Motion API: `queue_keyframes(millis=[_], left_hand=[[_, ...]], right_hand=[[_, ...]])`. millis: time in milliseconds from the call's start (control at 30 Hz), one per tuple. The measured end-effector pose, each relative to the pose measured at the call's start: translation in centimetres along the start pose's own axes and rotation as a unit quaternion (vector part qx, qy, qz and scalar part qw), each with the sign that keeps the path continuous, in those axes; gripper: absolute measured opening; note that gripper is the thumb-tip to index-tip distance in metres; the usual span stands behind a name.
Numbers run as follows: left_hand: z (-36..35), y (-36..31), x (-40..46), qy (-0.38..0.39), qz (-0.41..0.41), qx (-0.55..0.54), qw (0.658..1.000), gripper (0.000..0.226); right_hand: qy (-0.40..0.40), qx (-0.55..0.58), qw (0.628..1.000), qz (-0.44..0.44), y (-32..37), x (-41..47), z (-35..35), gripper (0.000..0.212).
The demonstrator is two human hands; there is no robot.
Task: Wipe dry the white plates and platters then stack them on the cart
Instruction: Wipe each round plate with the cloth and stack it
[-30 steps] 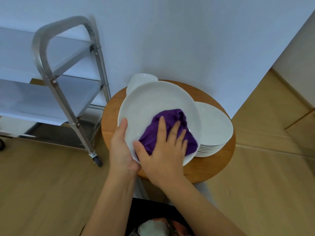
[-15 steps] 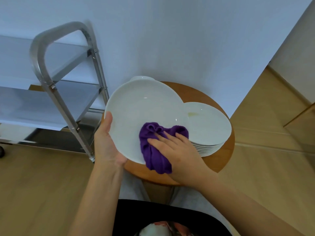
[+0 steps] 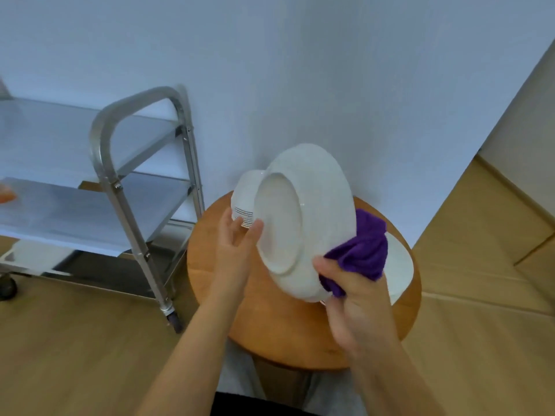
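A large white platter [image 3: 312, 205] is held up on edge over the round wooden table [image 3: 288, 334], its underside facing me. My right hand [image 3: 351, 298] grips its lower right rim through a purple cloth [image 3: 365, 250]. My left hand [image 3: 237, 244] is spread, its fingertips touching the platter's left rim. Behind the platter on the left stands a stack of smaller white plates [image 3: 244, 202]. Another stack of white plates [image 3: 399, 268] lies on the right, mostly hidden by the cloth. The steel cart [image 3: 126, 163] stands to the left.
The cart has three metal shelves and castors [image 3: 174, 321]; something orange [image 3: 6, 195] shows at the left edge on the middle shelf. A plain wall rises right behind the table. Wooden floor [image 3: 75, 349] lies all round, and a beige wall or cabinet [image 3: 510, 163] stands at the right.
The platter has been flipped from face up to on edge with its underside toward me. My right hand now grips its rim with the cloth; my left hand let go and only touches it.
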State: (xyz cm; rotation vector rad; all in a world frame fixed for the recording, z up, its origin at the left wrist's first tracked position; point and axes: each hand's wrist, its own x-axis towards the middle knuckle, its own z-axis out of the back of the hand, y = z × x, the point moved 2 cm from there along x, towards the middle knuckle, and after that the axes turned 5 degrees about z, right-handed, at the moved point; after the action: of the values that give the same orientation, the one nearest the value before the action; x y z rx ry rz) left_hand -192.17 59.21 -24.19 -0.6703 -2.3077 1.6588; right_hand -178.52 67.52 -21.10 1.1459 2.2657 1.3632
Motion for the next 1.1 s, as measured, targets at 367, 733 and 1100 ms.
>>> queue_keyframes(millis=[367, 733, 1100], left_hand=[[2.5, 1.7, -0.2, 0.098, 0.12, -0.224, 0.962, 0.073], [1.2, -2.8, -2.0, 0.145, 0.045, -0.098, 0.984, 0.061], [0.3, -5.0, -3.6, 0.193, -0.047, 0.132, 0.971, 0.051]], right_hand=[[-0.101, 0.149, 0.97, -0.161, -2.6, 0.6, 4.8, 0.047], [0.32, -0.353, 0.864, 0.162, 4.5, 4.5, -1.1, 0.087], [0.468, -0.663, 0.501, 0.301, 4.4, 5.5, -7.6, 0.064]])
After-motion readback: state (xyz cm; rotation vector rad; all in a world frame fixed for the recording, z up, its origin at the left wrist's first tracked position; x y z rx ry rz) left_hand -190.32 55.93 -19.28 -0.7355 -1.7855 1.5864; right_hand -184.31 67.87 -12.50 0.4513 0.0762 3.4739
